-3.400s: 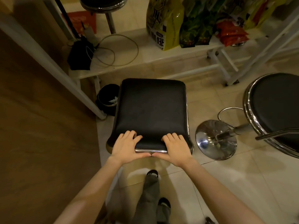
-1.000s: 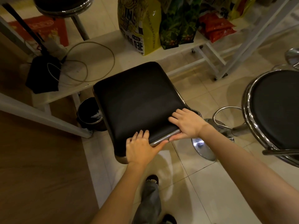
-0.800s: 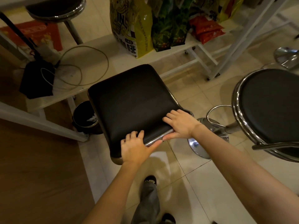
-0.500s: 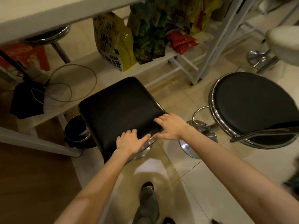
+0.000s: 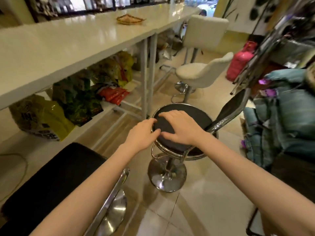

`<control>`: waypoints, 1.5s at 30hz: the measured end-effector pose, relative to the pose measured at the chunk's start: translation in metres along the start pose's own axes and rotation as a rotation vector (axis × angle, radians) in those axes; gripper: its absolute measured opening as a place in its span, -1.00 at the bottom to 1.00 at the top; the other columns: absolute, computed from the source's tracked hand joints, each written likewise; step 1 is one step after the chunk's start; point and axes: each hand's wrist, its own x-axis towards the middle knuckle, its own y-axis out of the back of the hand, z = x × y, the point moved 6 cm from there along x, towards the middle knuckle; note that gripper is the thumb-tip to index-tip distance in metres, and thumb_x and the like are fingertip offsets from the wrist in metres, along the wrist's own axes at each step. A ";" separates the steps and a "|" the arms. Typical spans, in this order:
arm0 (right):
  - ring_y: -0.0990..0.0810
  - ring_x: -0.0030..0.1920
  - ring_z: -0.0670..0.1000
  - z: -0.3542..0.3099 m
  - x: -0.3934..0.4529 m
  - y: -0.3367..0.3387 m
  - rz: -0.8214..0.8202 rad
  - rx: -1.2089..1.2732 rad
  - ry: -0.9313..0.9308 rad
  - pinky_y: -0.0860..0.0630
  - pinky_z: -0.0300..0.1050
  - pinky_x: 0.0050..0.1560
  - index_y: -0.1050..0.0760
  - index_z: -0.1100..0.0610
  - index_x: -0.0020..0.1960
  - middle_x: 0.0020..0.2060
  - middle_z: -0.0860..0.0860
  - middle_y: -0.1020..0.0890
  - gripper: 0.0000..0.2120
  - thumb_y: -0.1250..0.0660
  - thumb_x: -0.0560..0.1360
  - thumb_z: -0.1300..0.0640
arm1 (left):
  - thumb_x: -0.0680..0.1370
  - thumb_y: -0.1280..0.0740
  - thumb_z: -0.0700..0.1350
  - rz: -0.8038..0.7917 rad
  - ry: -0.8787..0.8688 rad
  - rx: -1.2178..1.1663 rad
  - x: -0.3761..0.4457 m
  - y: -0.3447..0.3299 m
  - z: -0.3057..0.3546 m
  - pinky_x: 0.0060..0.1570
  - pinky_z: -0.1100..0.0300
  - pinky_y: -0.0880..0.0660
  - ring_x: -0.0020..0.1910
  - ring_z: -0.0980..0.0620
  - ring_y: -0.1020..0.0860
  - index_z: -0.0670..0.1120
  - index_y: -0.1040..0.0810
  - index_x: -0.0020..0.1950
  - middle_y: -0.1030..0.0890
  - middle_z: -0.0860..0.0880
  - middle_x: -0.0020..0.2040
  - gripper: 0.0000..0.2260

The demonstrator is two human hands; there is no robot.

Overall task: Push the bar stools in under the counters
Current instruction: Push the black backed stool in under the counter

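Both hands are on the round black padded bar stool with the chrome rim (image 5: 196, 116), which stands out on the tiled floor (image 5: 204, 193) to the right of the long white counter (image 5: 76, 48), not under it. The left hand (image 5: 143, 135) is at the near-left edge of the seat, fingers curled over the chrome rim with the thumb resting on the black pad, so it's a loose wrap on the edge rather than a tight fist. The right hand (image 5: 182, 128) lies palm-down on top of the seat, fingers spread flat and pointing left; it's pressing on the pad, not closed around anything. The stool's curved black backrest (image 5: 233, 106) sticks up on the far-right side, and its shiny round chrome base (image 5: 167, 176) sits on the floor well clear of the counter's white legs (image 5: 148, 74).

Near-left in the shot is the square black padded bar stool (image 5: 51, 181), its seat partly beneath the counter's edge, with the left forearm crossing over its corner. Further along there's a white fluffy bar stool (image 5: 199, 72) also standing out from the counter. The lower white shelf (image 5: 102, 120) under the counter holds a yellow bag (image 5: 42, 120) and some green and red packets (image 5: 95, 92). A small woven tray (image 5: 130, 19) sits on the countertop, far end. It's a bit motion-blurred on the right.
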 end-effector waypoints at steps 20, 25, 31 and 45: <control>-0.55 0.02 0.08 0.277 -0.070 0.051 -0.024 0.083 -0.199 -0.46 0.05 0.04 -0.55 0.12 0.12 0.00 0.07 -0.65 -0.63 -0.29 0.47 -0.12 | 0.54 -0.16 0.21 -0.267 -0.143 -0.163 0.110 -0.093 0.206 0.27 0.01 -0.39 0.26 -0.05 -0.43 -0.09 -0.33 0.40 -0.44 -0.10 0.34 -0.47; -0.55 -0.21 0.02 0.326 -0.055 0.035 -0.127 0.051 -0.061 -0.32 -0.09 -0.18 -0.58 0.05 -0.01 -0.24 0.02 -0.65 -0.52 -0.09 0.46 -0.28 | 0.48 -0.23 0.28 -0.354 -0.009 -0.101 0.139 -0.114 0.219 0.08 -0.06 -0.52 -0.01 -0.06 -0.59 -0.09 -0.46 0.23 -0.62 -0.11 0.05 -0.47; -0.51 -0.15 -0.09 0.350 -0.040 0.020 -0.443 0.269 0.062 -0.36 -0.21 -0.17 -0.58 -0.09 0.04 -0.16 -0.12 -0.61 -0.48 -0.14 0.29 -0.37 | 0.40 -0.31 0.31 -0.305 0.026 0.331 0.146 -0.130 0.231 -0.06 0.03 -0.55 -0.05 -0.07 -0.57 -0.06 -0.37 0.24 -0.59 -0.05 0.01 -0.41; -0.62 -0.37 0.07 0.344 -0.038 0.008 -0.014 -0.107 0.520 -0.49 -0.15 -0.45 -0.57 0.09 -0.13 -0.38 0.00 -0.63 -0.86 -0.45 0.33 0.14 | 0.56 -0.21 -0.17 -0.121 0.150 0.698 0.152 -0.132 0.230 -0.45 0.22 -0.29 -0.31 -0.01 -0.40 0.04 -0.14 0.46 -0.49 -0.04 -0.20 -0.50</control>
